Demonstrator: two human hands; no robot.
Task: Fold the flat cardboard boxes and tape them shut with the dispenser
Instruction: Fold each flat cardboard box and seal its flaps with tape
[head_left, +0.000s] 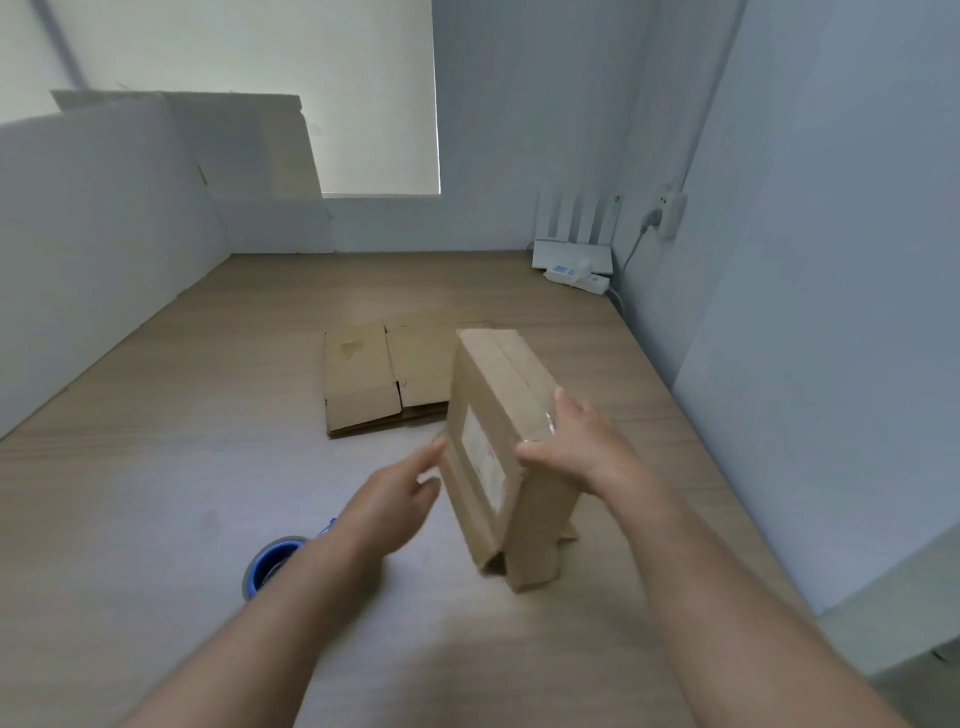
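A folded brown cardboard box (498, 415) stands tilted on its lower end on the wooden table (156, 467). My right hand (576, 447) grips its right upper edge, thumb on the front face and fingers behind. My left hand (395, 499) is to the box's left with fingers extended, the fingertips at or near its left edge. Behind the box lies a stack of flat cardboard boxes (374, 379). The blue tape dispenser (270, 564) sits on the table under my left forearm, partly hidden by it.
A white router (574, 244) and a power strip (576, 278) sit at the table's far right corner, with a plug in the wall socket (667, 213). White boards and a large cardboard sheet (249, 145) line the left and back.
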